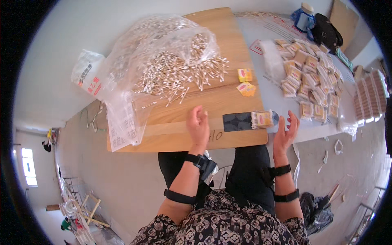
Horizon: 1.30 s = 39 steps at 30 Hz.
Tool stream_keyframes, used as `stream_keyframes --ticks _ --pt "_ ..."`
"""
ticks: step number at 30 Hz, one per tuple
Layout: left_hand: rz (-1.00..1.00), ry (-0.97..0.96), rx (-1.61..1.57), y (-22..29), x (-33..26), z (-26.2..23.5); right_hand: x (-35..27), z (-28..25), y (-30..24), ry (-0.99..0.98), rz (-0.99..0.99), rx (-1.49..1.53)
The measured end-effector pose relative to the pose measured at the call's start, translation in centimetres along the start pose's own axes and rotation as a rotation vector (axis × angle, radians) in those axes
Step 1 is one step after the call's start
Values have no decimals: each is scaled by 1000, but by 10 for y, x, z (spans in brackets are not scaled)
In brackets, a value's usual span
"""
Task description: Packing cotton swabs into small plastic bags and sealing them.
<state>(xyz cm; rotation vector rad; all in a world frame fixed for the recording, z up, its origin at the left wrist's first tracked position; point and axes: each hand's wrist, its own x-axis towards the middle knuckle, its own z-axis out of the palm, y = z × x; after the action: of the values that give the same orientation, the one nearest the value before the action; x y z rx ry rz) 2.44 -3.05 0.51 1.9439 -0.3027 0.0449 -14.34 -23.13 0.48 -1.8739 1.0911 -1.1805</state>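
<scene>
My left hand hovers over the front of the wooden table, fingers loosely bent and apart, holding nothing. Off the table's right end is my right hand, fingers spread and empty. Between them a small clear pack of cotton swabs with a yellow label lies on a dark strip; my right hand is the nearer one, just beside it and apart from it. Loose cotton swabs spill from a big clear plastic bag beyond my left hand. Two little stacks of yellow cards lie further back.
Many finished-looking swab packs are heaped on the pale surface to the right. A tall bundle of packs stands beyond them. At the back right are a blue-and-white jug and a black bag. A black plastic bag lies on the floor.
</scene>
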Motion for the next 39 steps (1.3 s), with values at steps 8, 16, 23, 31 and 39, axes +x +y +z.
stream_keyframes --ticks 8,16,23,31,39 --pt "51 162 654 -33 82 -41 -63 33 -51 -585 -196 262" --pt "328 -204 573 -24 26 -44 -68 78 -79 -724 -365 145" --pt "349 194 393 -28 89 -75 -69 94 -79 -733 -607 -27" --pt "148 -2 703 -45 90 -64 -69 95 -76 -748 -576 24" --pt "371 -249 441 -23 43 -55 -65 94 -76 -770 -573 25"
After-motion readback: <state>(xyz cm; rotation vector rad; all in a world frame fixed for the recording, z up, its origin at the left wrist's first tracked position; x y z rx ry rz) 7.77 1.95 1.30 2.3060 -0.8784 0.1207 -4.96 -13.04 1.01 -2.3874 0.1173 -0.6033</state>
